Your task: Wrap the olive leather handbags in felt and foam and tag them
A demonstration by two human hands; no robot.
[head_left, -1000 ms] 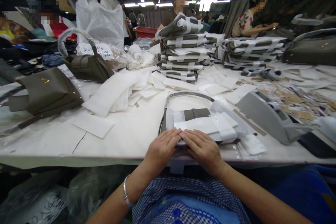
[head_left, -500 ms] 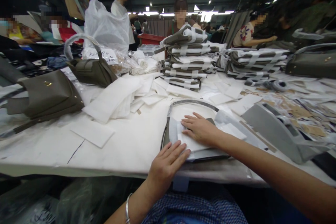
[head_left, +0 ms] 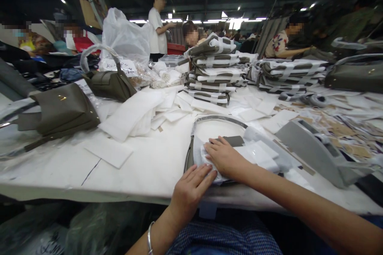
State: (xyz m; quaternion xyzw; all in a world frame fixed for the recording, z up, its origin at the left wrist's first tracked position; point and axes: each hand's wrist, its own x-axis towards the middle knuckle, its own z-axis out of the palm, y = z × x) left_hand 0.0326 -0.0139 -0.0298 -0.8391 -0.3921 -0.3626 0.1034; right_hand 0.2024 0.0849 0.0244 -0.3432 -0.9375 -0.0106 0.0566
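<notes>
A flat dark olive bag (head_left: pixel 189 159) with a plastic-wrapped handle (head_left: pixel 220 118) lies on the table near its front edge. White sheets (head_left: pixel 257 153) and thin wrapping cover much of it. My left hand (head_left: pixel 193 185) rests on the bag's lower left part, its fingers stretched out and side by side. Just to the right, my right hand (head_left: pixel 224 157) lies spread on the white wrapping, fingertips pointing up and left. Neither hand grips anything.
Loose white sheets (head_left: pixel 131 113) lie behind and left, near olive bags (head_left: pixel 66 107). Wrapped stacks (head_left: pixel 214 69) stand at the back. A grey dispenser-like piece (head_left: pixel 314 147) is at the right. Several people are beyond the table.
My right hand has slid slightly down and left over the wrapping, uncovering a dark flap. The white sheets to its right look shifted and ruffled. My left hand is nearly unmoved.
</notes>
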